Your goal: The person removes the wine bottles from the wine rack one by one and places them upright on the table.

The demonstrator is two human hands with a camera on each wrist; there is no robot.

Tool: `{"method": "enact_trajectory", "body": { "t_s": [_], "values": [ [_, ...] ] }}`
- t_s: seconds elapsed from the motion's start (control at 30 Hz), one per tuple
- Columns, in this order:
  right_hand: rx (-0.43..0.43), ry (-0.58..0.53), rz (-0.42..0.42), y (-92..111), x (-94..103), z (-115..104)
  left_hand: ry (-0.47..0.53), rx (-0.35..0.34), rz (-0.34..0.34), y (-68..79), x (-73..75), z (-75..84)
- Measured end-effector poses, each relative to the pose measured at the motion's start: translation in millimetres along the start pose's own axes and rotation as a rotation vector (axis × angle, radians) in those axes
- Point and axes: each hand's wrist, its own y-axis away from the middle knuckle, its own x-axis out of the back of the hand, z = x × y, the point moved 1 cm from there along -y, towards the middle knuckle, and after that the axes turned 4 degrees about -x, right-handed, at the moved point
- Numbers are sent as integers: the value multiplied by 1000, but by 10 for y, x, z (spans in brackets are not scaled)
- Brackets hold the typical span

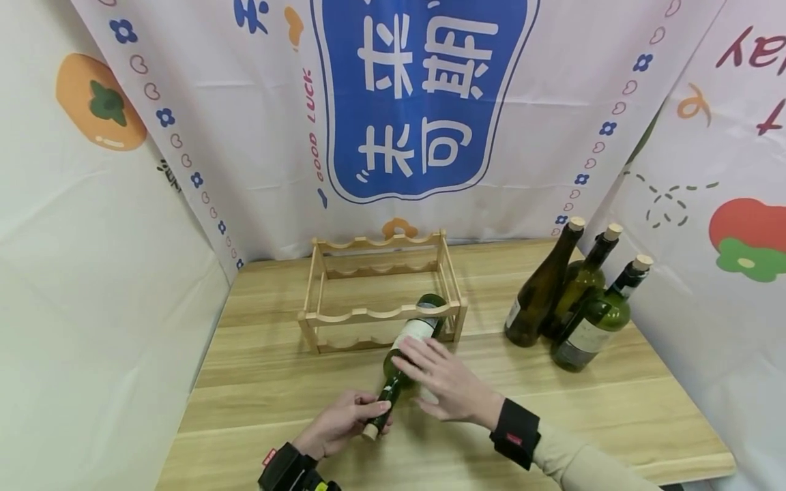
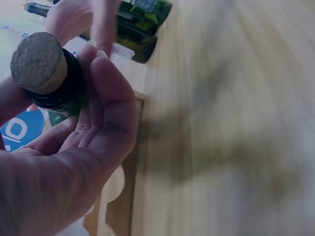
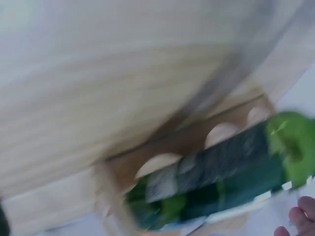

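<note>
A green wine bottle (image 1: 413, 332) with a pale label and a cork lies tilted, its base inside the wooden bottle rack (image 1: 362, 315) beneath the upper front rail, right end. Its neck points out towards me. My left hand (image 1: 344, 417) grips that neck just behind the cork (image 2: 39, 64). Over the bottle's shoulder is my right hand (image 1: 445, 382), fingers spread and fairly straight; whether they touch the glass I cannot tell. In the right wrist view the bottle (image 3: 211, 179) is blurred, and a few fingertips (image 3: 306, 216) show beside it.
Three corked bottles stand close together on the table's right: a dark slim one (image 1: 540, 296), one behind (image 1: 583, 276), and a green labelled one (image 1: 592, 334). The wooden table (image 1: 258, 395) meets printed cloth (image 1: 264, 225) at the back and sides.
</note>
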Motion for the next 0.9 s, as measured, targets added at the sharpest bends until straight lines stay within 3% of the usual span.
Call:
{"method": "enact_trajectory", "body": {
  "t_s": [0.17,0.37,0.9],
  "values": [
    [21,1,24,-105,-70,-196,12,13,-13,46,13,141],
    [32,2,99,-186,-139,-247,-3,31,-35,89,10,242],
    [131,47,365,-338,-123,-271,-143,-7,61,132,-101,474]
  ]
}}
